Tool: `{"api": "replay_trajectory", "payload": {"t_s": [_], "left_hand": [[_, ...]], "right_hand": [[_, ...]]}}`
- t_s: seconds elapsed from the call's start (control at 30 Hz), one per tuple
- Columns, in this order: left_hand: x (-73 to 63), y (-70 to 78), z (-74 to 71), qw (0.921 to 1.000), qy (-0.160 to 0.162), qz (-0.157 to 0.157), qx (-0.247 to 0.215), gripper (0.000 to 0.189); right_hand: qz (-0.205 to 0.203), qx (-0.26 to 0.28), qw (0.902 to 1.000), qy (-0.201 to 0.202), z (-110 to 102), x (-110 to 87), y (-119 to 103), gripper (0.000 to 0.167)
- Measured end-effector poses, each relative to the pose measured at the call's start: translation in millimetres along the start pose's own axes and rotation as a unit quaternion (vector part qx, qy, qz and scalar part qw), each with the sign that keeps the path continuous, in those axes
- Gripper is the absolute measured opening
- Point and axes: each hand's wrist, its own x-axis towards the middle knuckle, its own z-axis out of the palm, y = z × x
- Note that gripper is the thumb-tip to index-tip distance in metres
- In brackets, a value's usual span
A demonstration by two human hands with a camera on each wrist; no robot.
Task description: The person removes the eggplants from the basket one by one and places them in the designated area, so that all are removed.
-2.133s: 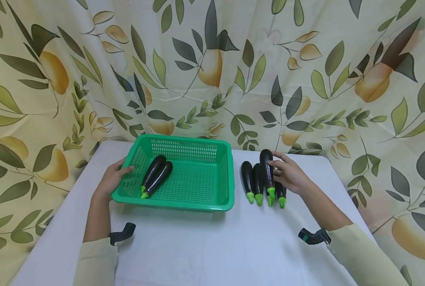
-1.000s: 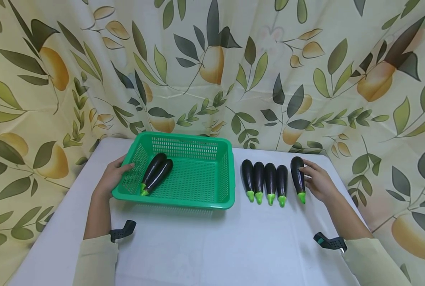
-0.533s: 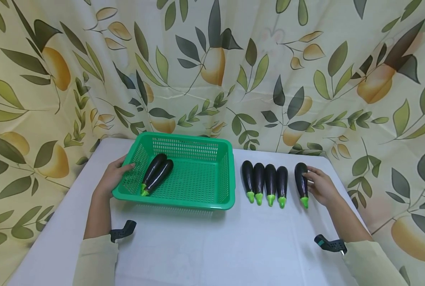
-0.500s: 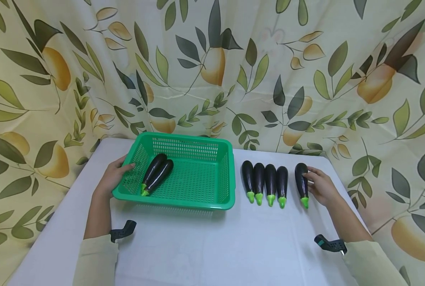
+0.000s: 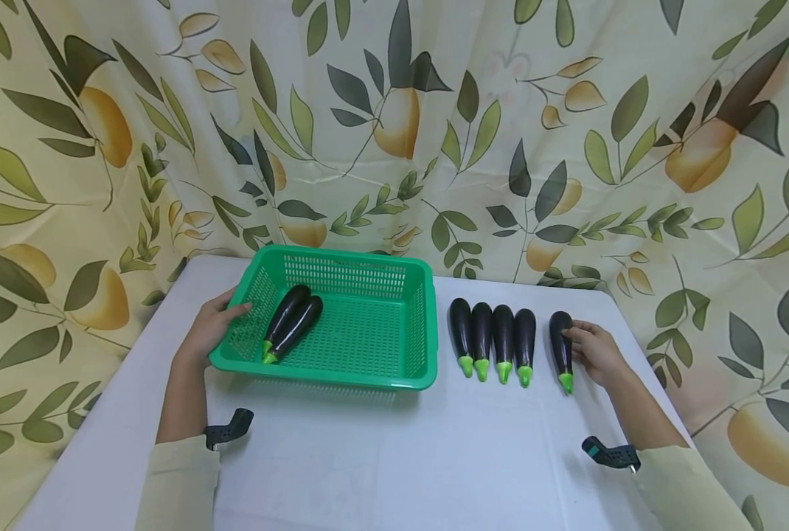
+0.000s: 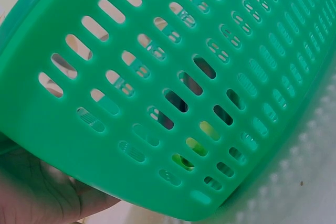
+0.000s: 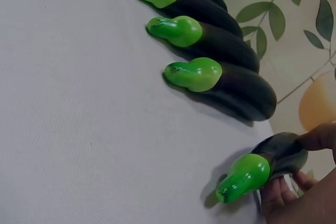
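Observation:
My left hand (image 5: pixel 209 328) grips the left rim of a green plastic basket (image 5: pixel 368 382), thumb over the edge. The left wrist view shows the slotted basket wall (image 6: pixel 84 145) up close and part of that hand (image 6: pixel 47 195) below its rim. Two dark purple eggplants (image 5: pixel 293 328) with green stems lie side by side at the basket's left. At the right, my right hand (image 5: pixel 596 352) pinches another eggplant (image 5: pixel 560 346) between thumb and fingers, stem towards me. The right wrist view shows this eggplant (image 7: pixel 247 177) at or just above the cloth; contact is unclear.
Between the basket and the held eggplant, several eggplants (image 5: pixel 504 343) lie in a close row, stems towards me. A white cloth (image 5: pixel 394 457) covers the table. Behind its far edge hangs a patterned curtain (image 5: pixel 474 44).
My right hand has carried the eggplant from above the row to its right, apart from the others, and lowered it, then shifted slightly nearer me. The left hand and basket have stayed put.

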Motion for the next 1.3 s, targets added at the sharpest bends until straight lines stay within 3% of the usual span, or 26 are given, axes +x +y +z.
{"api": "replay_trajectory", "payload": {"t_s": [0.5,0.83,1.3], "left_hand": [[-0.4,1.4,-0.3,1.0000,-0.002,-0.001,0.004,0.064],[0.5,0.7,-0.4,1.0000,-0.002,-0.003,0.003,0.064],[-5.1,4.1,1.4,1.0000,0.002,-0.001,0.002,0.066]], "right_hand": [[-0.005,-0.065,0.9973,0.032,10.3,6.1,3.6,0.064],[0.008,-0.095,0.9951,0.025,19.7,4.3,-3.7,0.065],[0.016,-0.087,0.9957,0.028,25.4,4.6,-5.4,0.065]]}}
